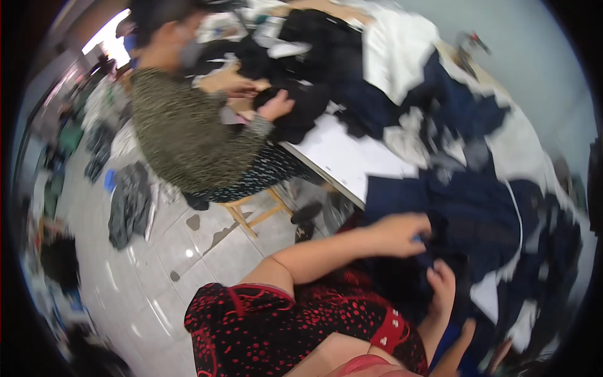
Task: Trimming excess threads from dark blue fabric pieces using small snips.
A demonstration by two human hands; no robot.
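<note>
A navy blue garment (452, 235) is spread over the table's near edge and hangs down in front of me. My left hand (402, 235) reaches across from the left, its fingers closed on the dark cloth. Something small and bright blue shows between those fingers, too small to name. Lower and nearer to me, my right hand (443, 286) has its thumb and fingers curled on the same dark cloth. Where one piece of cloth ends and another begins is hard to tell.
A masked co-worker (188, 125) sits on a wooden stool (251, 213), handling black cloth (295, 110). Heaped garments, including a white one (399, 50), cover the table (345, 154). Another hand (458, 349) shows at the lower edge. Grey cloth (130, 204) lies on the tiled floor.
</note>
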